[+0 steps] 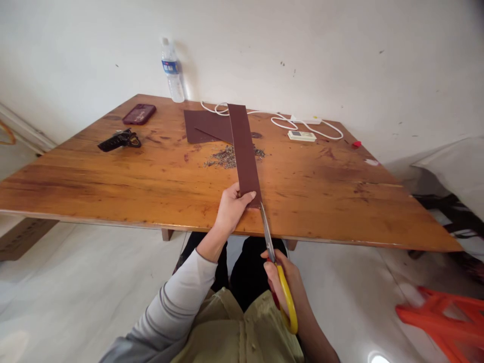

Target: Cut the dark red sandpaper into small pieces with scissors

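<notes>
My left hand (231,209) pinches the near end of a long dark maroon strip (244,151), thumb on top. The strip looks like stiff paper or card and stretches away from me over the table. In my right hand (285,280) is a pair of scissors (286,297) with yellow and red handles. Their blade tips meet the strip's lower right corner, close to my left thumb. Behind the strip lies a pile of small dark shreds (227,157), partly covered by it. Larger maroon sheets (200,126) rest flat farther back.
On the wooden table (321,201) stand a plastic bottle (173,75), a phone (139,114), a black hair clip (119,141), a white remote (301,136) and a white cable with a power strip (305,120). A red-orange stool (442,312) is at the lower right.
</notes>
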The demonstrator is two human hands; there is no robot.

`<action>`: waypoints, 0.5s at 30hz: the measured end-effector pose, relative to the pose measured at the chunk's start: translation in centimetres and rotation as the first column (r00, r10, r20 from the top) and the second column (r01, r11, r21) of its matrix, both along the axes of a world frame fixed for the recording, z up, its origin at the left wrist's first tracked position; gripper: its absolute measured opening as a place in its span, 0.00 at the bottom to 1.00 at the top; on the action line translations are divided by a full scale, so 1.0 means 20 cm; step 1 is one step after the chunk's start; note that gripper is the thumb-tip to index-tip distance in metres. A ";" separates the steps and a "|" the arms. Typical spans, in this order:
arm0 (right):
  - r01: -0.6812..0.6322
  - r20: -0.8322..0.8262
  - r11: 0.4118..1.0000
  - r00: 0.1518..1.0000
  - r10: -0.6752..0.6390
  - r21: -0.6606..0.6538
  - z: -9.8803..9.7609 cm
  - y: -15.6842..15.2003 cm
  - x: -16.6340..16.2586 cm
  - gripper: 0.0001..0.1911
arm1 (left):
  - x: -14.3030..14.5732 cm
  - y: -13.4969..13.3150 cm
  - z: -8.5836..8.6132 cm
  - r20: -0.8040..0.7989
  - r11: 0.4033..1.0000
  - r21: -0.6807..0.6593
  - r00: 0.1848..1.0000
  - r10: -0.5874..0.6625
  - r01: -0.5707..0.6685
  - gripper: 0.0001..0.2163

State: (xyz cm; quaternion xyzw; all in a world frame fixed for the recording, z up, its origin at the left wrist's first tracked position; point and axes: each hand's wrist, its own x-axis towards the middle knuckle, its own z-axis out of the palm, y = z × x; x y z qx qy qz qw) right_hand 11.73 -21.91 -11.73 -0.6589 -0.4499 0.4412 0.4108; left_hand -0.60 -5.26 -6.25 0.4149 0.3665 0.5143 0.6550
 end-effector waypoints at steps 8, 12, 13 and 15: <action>0.036 0.033 0.999 0.999 -0.036 0.003 0.02 0.00 -0.02 0.14 | 0.00 0.00 0.01 -0.004 1.000 0.005 1.000 0.014 -0.014 0.11; 0.039 0.054 0.999 0.998 -0.040 0.015 0.03 0.00 -0.02 0.14 | 0.00 0.00 0.01 0.000 1.000 -0.003 1.000 0.010 -0.010 0.12; 0.038 0.059 0.999 0.997 -0.039 0.019 0.03 0.01 -0.02 0.14 | 0.00 0.00 0.01 0.001 1.000 -0.001 1.000 0.011 -0.011 0.12; 0.035 0.079 0.999 0.996 -0.038 0.031 0.04 0.01 -0.01 0.13 | 0.00 0.00 0.01 0.003 1.000 0.000 1.000 0.013 -0.013 0.12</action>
